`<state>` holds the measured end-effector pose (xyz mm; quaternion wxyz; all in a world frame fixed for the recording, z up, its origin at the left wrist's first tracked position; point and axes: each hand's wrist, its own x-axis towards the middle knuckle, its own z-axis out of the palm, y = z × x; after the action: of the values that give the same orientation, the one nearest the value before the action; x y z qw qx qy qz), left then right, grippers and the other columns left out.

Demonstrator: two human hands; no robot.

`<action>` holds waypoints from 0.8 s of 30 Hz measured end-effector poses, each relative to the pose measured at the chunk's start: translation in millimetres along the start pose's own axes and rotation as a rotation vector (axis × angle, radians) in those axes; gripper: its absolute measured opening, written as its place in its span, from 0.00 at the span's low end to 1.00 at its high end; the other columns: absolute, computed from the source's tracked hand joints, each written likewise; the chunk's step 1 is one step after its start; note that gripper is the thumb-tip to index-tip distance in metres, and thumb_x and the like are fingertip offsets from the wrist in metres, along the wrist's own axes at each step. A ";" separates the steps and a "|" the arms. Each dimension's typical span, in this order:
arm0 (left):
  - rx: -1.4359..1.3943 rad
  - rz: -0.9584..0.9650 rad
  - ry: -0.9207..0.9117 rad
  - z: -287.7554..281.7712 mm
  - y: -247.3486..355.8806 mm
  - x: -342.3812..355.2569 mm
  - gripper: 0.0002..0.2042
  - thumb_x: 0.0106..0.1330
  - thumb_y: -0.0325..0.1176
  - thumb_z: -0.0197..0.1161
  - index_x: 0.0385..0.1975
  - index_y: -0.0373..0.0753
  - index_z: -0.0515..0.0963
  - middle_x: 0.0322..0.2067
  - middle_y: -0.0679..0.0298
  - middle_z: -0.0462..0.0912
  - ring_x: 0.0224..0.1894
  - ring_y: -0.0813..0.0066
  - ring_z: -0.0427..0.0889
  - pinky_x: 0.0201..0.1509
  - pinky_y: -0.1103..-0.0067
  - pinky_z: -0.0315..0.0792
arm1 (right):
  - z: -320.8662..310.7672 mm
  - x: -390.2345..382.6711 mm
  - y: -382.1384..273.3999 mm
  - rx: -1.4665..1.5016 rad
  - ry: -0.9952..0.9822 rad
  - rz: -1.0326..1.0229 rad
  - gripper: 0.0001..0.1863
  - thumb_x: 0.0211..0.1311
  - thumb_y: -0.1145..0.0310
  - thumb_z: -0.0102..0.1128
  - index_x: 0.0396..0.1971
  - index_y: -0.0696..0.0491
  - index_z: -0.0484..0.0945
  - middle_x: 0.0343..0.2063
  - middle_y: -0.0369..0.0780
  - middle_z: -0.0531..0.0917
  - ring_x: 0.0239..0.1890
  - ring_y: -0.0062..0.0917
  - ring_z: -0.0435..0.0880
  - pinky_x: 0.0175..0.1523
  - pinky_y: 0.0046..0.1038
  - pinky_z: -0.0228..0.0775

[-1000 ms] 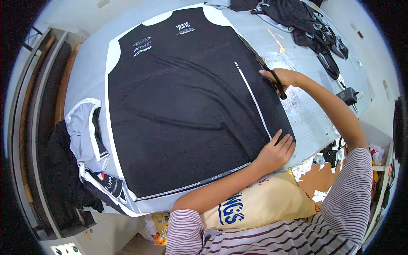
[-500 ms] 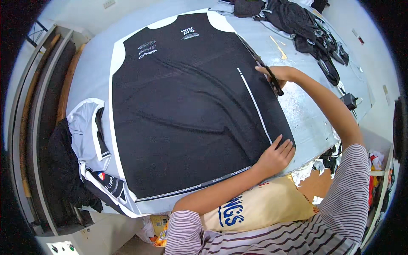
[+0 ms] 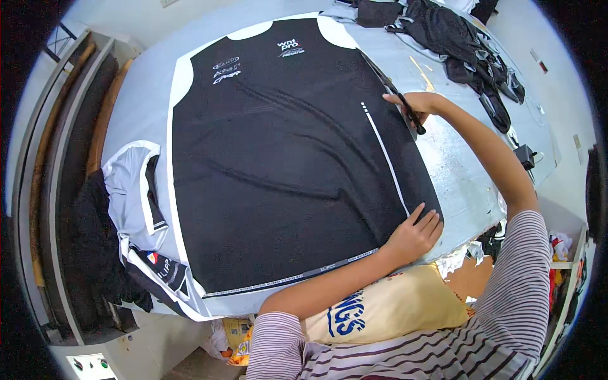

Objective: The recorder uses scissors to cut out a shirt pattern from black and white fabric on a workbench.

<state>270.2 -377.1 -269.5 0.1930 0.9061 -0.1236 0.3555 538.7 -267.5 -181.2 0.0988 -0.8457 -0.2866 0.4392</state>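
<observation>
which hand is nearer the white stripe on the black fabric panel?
Left. The left hand lies flat on the black panel at the white stripe's near end; the right hand holds scissors off its far end.

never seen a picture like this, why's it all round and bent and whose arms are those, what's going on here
The picture comes from a wide fisheye camera worn on a person's head, looking down, so straight edges bend near the rim. The arms are that person's own.

On the grey cutting table lies a flat black fabric panel, shaped like a sleeveless shirt with white edging. The left hand presses flat on its near corner. The right hand holds black scissors at the panel's right edge. More fabric pieces lie at the left, and dark garments are piled at the far right.
</observation>
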 end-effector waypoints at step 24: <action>-0.012 -0.020 -0.057 -2.9 1.1 -1.5 0.15 0.57 0.31 0.52 0.42 0.34 0.77 0.46 0.56 0.79 0.53 0.68 0.75 0.64 0.60 0.60 | -20.4 13.8 -11.4 0.031 -0.017 -0.058 0.37 0.48 0.26 0.46 0.23 0.53 0.70 0.15 0.36 0.72 0.19 0.24 0.78 0.26 0.29 0.73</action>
<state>267.0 -376.6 -268.3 0.1985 0.9159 -0.1222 0.3267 556.7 -248.6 -173.8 0.1220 -0.8318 -0.3048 0.4476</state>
